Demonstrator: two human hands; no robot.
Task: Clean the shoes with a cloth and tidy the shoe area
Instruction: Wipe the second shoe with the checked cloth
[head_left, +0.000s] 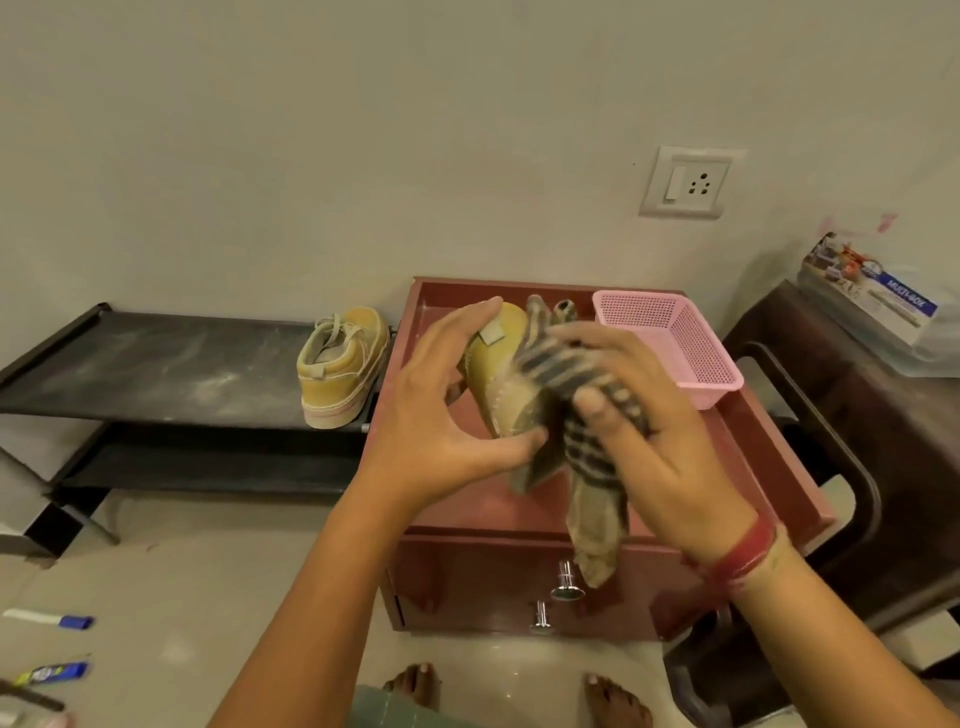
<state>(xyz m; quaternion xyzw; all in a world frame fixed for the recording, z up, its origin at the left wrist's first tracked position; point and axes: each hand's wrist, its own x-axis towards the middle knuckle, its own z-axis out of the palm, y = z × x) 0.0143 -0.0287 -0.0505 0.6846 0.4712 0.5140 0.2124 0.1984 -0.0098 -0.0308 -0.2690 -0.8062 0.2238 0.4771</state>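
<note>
My left hand (441, 400) grips a yellow shoe (493, 374) from the left, thumb under its sole, above the red-brown cabinet top (769, 441). My right hand (634, 421) presses a striped cloth (576, 415) against the shoe's right side, fingers curled round the cloth; the cloth's end hangs down over the cabinet front. The matching yellow shoe (343, 366) stands upright on the right end of a dusty black rack (156, 364).
A pink mesh basket (675, 343) sits at the back right of the cabinet. A dark chair (831, 467) and a dark table with a printed box (872, 296) stand to the right. A marker (52, 619) and a tube (52, 674) lie on the floor at the left. My bare feet (519, 696) are below.
</note>
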